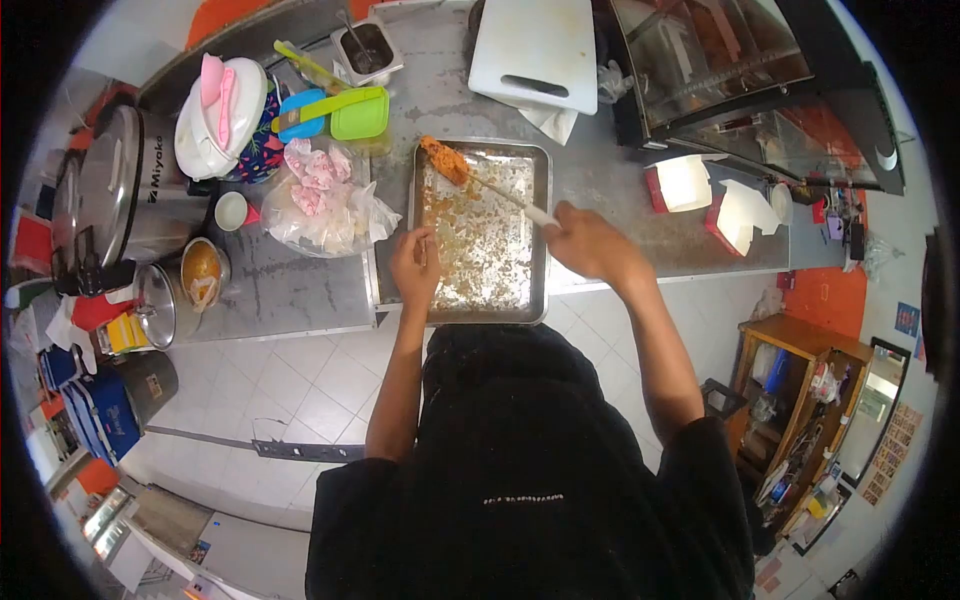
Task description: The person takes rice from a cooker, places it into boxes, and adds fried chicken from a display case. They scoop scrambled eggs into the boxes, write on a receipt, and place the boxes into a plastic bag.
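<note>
A shallow metal baking tray (pixel 548 250), its bottom coated with oil and browned bits, lies at the counter's front edge. My right hand (pixel 595 243), over the tray's right side, is closed round the white handle of a long thin metal utensil (pixel 500 193). At the utensil's far end, by the tray's upper left corner, is an orange-coated piece of food (pixel 444 160) that hides the utensil's head. My left hand (pixel 414 264) is at the tray's left rim with its fingers curled in; anything between them is hidden.
Left of the tray sit a plastic bag (pixel 335 215), a white cup (pixel 232 211), a green-lidded container (pixel 360 115) and a large metal pot (pixel 150 190). A white cutting board (pixel 535 55) lies behind. Two open food boxes (pixel 682 185) stand right, near a glass cabinet (pixel 710 60).
</note>
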`<action>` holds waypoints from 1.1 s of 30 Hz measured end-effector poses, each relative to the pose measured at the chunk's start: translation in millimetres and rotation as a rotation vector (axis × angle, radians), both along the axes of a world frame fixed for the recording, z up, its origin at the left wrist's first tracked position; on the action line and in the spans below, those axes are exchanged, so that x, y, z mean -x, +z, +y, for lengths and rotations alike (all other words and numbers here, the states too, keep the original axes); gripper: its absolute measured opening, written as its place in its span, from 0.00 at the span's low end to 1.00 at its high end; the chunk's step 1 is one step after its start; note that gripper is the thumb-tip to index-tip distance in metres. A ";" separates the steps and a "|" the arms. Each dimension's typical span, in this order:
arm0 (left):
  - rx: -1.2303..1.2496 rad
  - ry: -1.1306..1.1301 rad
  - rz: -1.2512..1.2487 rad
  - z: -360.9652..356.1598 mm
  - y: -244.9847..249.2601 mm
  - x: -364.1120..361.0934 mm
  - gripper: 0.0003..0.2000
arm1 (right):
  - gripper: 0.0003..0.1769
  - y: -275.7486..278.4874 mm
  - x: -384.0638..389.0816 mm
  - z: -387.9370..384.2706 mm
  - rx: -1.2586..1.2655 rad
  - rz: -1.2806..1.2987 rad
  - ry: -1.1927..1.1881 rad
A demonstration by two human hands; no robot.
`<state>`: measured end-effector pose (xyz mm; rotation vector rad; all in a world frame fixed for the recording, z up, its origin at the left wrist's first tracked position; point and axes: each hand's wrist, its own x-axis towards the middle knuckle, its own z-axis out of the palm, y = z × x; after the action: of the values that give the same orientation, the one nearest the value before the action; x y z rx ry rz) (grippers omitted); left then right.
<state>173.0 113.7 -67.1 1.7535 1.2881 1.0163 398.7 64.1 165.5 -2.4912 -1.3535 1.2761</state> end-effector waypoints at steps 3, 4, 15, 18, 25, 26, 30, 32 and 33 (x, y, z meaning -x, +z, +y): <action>0.054 0.017 -0.059 -16.4 4.5 11.2 0.06 | 0.26 11.1 6.0 28.9 0.058 -0.068 0.111; 0.050 0.034 -0.085 -19.8 9.8 13.3 0.06 | 0.26 18.5 8.5 39.3 0.066 -0.081 0.197; 0.032 0.088 -0.100 -27.8 -4.2 31.5 0.05 | 0.22 33.9 47.0 99.7 0.067 -0.303 0.394; -0.043 0.088 -0.137 -23.9 0.2 30.4 0.05 | 0.21 39.1 54.9 111.9 0.048 -0.396 0.609; 0.059 0.081 -0.161 -22.2 -8.1 38.3 0.05 | 0.17 49.3 71.3 134.0 -0.030 -0.587 0.865; 0.074 0.075 -0.174 -21.5 -10.3 40.1 0.05 | 0.16 49.3 74.9 138.0 -0.035 -0.610 0.875; 0.084 0.020 -0.112 -20.5 -14.6 49.1 0.06 | 0.15 51.5 83.9 144.1 -0.116 -0.608 0.953; 0.132 0.031 -0.066 -19.9 -5.6 48.0 0.06 | 0.14 46.7 87.1 147.7 -0.260 -0.626 1.056; 0.134 0.025 -0.067 -20.0 -6.3 48.0 0.06 | 0.14 39.5 89.8 151.7 -0.257 -0.626 1.051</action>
<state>125.0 93.8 -73.4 1.5940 1.3083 0.9714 308.9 215.8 205.0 -2.0357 -2.9448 0.1974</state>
